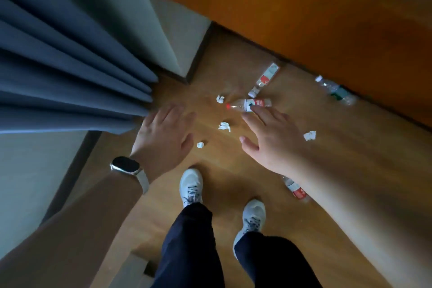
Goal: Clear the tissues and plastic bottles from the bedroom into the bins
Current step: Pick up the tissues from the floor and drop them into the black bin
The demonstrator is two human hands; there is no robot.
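Both hands hover empty above the wooden floor, fingers spread. My left hand (163,134) wears a watch on its wrist. My right hand (271,138) reaches out over a red-capped plastic bottle (250,103) lying on its side. A second red-labelled bottle (265,79) lies further off. A green-labelled bottle (334,90) rests against the orange panel. Another red-labelled bottle (295,190) is partly hidden under my right forearm. Several crumpled white tissues are scattered: one tissue (220,98) by the red cap, one tissue (225,126) between my hands, a small tissue (200,145) near my left thumb, one tissue (310,135) at right.
A blue curtain (70,77) hangs at the left, against a pale wall corner (182,37). An orange wooden panel (304,7) runs along the far right. My feet in white shoes (191,186) stand on the floor below my hands. No bin is in view.
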